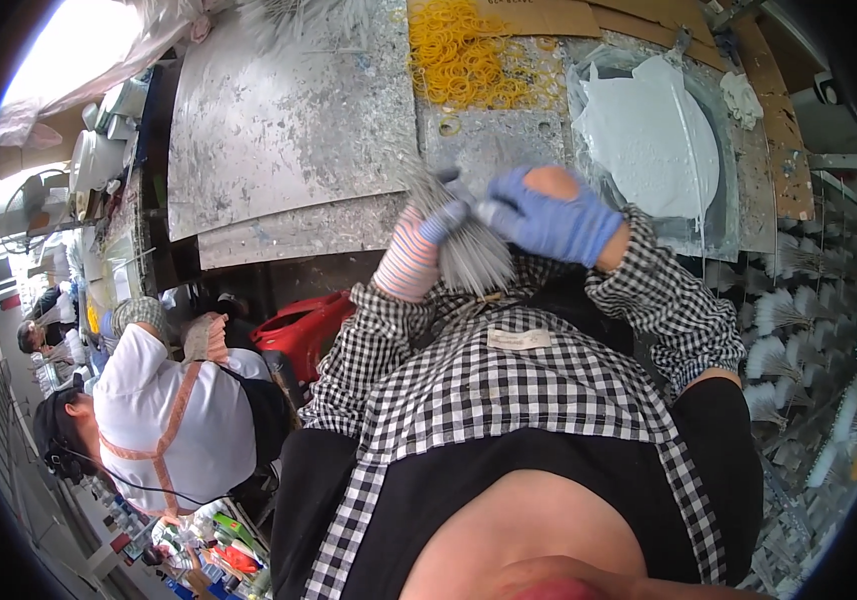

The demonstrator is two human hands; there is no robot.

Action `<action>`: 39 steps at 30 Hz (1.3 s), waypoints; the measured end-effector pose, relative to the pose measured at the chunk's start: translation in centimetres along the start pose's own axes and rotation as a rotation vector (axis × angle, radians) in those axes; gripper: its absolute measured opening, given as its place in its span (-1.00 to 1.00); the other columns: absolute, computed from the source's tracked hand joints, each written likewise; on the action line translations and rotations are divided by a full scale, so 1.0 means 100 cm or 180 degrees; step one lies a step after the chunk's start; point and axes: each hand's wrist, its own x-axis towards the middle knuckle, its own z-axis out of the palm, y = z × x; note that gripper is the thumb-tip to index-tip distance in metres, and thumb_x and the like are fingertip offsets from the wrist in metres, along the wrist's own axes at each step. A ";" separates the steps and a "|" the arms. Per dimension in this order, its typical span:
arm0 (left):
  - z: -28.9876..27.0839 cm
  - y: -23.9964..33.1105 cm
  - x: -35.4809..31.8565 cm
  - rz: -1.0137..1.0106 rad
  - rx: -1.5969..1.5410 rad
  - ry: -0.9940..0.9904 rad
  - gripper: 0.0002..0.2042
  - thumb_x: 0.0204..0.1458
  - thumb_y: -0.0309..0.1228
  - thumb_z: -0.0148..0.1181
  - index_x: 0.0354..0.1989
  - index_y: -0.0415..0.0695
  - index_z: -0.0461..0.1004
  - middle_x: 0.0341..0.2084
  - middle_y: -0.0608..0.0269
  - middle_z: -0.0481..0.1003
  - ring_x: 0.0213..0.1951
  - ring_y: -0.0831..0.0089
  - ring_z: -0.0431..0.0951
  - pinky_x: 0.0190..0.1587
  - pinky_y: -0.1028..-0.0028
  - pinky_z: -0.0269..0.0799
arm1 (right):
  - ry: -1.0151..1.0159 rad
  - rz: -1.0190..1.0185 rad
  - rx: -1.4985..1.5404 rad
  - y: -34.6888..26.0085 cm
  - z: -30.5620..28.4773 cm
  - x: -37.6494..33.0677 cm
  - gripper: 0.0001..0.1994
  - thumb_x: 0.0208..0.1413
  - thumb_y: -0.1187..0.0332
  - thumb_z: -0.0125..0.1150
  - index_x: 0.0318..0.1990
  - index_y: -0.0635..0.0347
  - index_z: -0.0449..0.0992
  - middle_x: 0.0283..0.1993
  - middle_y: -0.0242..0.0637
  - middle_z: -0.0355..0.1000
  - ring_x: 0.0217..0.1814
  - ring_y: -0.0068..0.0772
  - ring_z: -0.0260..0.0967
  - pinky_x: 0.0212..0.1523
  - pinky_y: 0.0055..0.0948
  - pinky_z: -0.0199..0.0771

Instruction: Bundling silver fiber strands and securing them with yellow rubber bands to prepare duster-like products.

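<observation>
In front of my apron I hold a bundle of thin, pale grey bristle-like strands [477,262], fanned out at the end towards me. My left hand [412,258], in a striped glove with blue fingertips, is closed round its middle. From the other side my right hand [556,218], in a blue glove with a bare patch on its back, presses bent fingers against the same bundle. Its fingertips are partly hidden, so any small thing in them cannot be made out. The bundle's far end points over the bench edge.
A worn grey board [289,120] covers the bench. Yellow rubber bands [459,55] lie heaped at the back, with more strands [299,20] at far left. A tray of white paste [649,140] stands right. A co-worker [179,420] and a red plastic seat [304,330] are left; fanned bundles [794,310] hang right.
</observation>
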 end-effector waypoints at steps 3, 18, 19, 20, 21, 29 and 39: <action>0.009 -0.025 -0.020 -0.0663 0.0288 -0.0810 -0.50 0.14 -0.32 0.32 0.21 -0.22 0.33 -0.02 0.19 0.53 0.05 0.40 0.52 0.17 0.33 0.46 | 0.1824 -0.0445 0.0604 0.002 0.019 0.008 -0.43 0.21 -0.10 0.21 0.14 0.21 0.50 -0.21 -0.09 0.61 -0.22 -0.09 0.60 -0.24 -0.09 0.59; -0.011 -0.034 -0.007 0.0101 0.1431 -0.2702 -0.17 -0.05 -0.36 0.54 0.38 -0.23 0.19 0.20 0.14 0.42 0.22 0.35 0.44 0.23 0.33 0.45 | 0.0626 -0.0264 0.4043 -0.031 0.055 -0.006 -0.70 0.39 0.13 0.12 0.05 0.12 0.56 -0.51 -0.60 0.25 -0.48 -0.76 0.18 -0.43 -0.67 0.26; 0.005 -0.030 -0.011 -0.0417 0.1052 -0.2367 -0.28 -0.01 -0.36 0.51 0.32 -0.22 0.27 0.13 0.14 0.47 0.16 0.35 0.49 0.18 0.36 0.48 | 0.1085 -0.0586 0.3277 -0.029 0.056 -0.005 -0.71 0.38 0.15 0.13 0.07 0.12 0.56 -0.47 -0.57 0.29 -0.44 -0.72 0.23 -0.35 -0.65 0.33; 0.014 -0.026 -0.010 -0.0911 0.0680 -0.2025 -0.38 0.03 -0.36 0.48 0.25 -0.22 0.35 0.07 0.14 0.52 0.10 0.35 0.55 0.14 0.39 0.52 | -0.0010 0.0211 0.3742 -0.029 0.033 -0.015 -0.69 0.37 0.14 0.11 0.05 0.12 0.58 -0.33 -0.46 0.42 -0.24 -0.61 0.38 -0.12 -0.57 0.43; 0.016 -0.025 -0.008 -0.0893 0.0684 -0.2028 -0.38 0.03 -0.36 0.48 0.25 -0.22 0.35 0.07 0.14 0.52 0.10 0.35 0.55 0.14 0.39 0.52 | -0.0012 0.0199 0.3728 -0.030 0.024 -0.013 -0.69 0.37 0.14 0.11 0.05 0.12 0.58 -0.33 -0.46 0.42 -0.24 -0.61 0.38 -0.12 -0.57 0.43; -0.011 -0.046 -0.010 0.0932 0.2408 -0.2567 -0.71 0.19 -0.38 0.29 0.01 -0.24 0.46 -0.24 0.10 0.59 -0.08 0.21 0.63 0.13 0.23 0.55 | -0.0002 -0.2853 0.0189 -0.010 0.032 0.024 -0.63 0.43 0.12 -0.06 0.16 0.12 0.52 0.00 -0.14 0.57 0.07 -0.15 0.53 0.15 -0.20 0.53; -0.039 -0.022 -0.013 -0.0110 -0.2581 0.0033 -0.79 0.05 -0.32 0.31 -0.16 -0.08 0.57 -0.40 0.27 0.57 -0.18 0.24 0.56 0.19 0.08 0.42 | 0.0850 -0.0829 -0.2107 0.086 0.025 0.180 -0.74 0.21 0.37 0.14 0.01 -0.07 0.62 -0.14 -0.28 0.44 -0.01 -0.20 0.46 0.00 -0.25 0.53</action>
